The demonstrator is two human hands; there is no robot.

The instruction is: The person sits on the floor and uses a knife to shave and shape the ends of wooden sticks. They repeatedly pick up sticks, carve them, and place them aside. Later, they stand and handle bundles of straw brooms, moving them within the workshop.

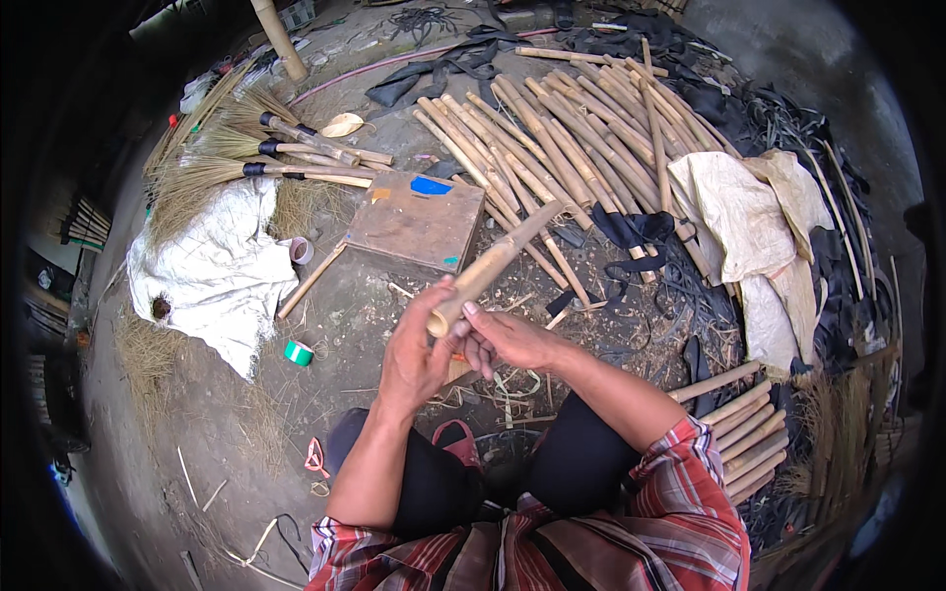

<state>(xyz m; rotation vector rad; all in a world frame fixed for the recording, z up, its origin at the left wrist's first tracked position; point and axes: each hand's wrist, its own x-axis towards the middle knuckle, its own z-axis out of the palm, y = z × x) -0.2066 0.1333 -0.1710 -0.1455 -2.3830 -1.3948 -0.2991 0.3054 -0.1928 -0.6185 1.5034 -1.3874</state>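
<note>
A thick piece of bamboo (498, 261) slants up and away from me, its hollow cut end toward my body and its far end narrowing to a slanted tip. Along its left side, my left hand (412, 345) wraps around near the hollow end. The thumb of my right hand (512, 340) presses at the rim of that end, with the other fingers curled below it. A small orange bit shows under my hands, too covered to name. Just beyond the bamboo stands a worn wooden box (419, 222) with a blue patch on top.
Many bamboo poles (591, 128) lie piled at the far right, beside pale sacks (734, 212). Grass brooms (246, 158) and a white sack (212, 266) are at the left. A green tape roll (299, 352) sits on the ground. More bamboo pieces (754, 433) lie near my right elbow.
</note>
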